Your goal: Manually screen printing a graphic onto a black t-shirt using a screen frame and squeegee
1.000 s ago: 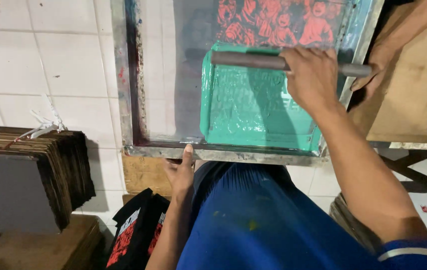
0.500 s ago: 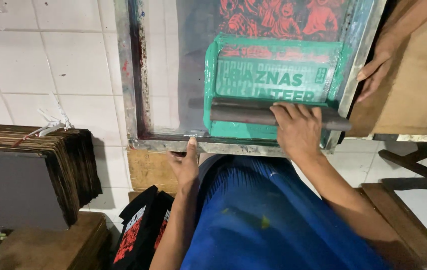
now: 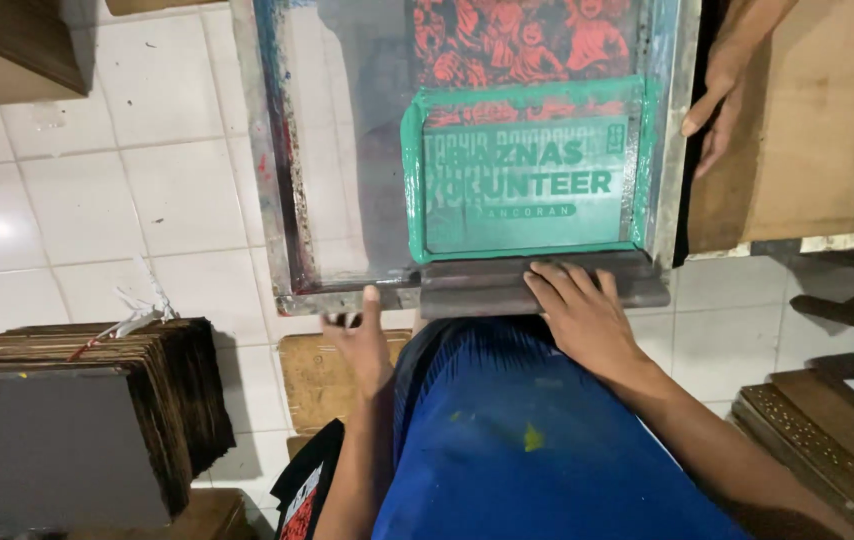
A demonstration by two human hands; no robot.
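The squeegee (image 3: 544, 284), a long dark bar, lies across the near edge of the printing screen (image 3: 347, 150), and the right hand (image 3: 579, 318) rests on top of it with its fingers curled over the bar, gripping it. Just beyond that hand, inside the metal frame, sits a rectangular patch of green ink (image 3: 525, 170) with pale lettering in it, and beyond that a red figure design (image 3: 527, 40) shows through the grey mesh. The left hand (image 3: 359, 340) is to the left of the squeegee, fingers extended and mostly open, its fingertips pressed against the near rail of the frame. Below both hands is blue cloth (image 3: 537, 450) with a small yellow spot. Under the left forearm lies a black garment (image 3: 302, 490) with a red and white print. Farther left of the left hand stands a stack of dark flat boards (image 3: 87, 400) on the white tiled floor (image 3: 127, 200). To the right of the right hand, another person's hand (image 3: 717, 100) holds the far side of the frame, beside a plain wooden board (image 3: 817, 130).
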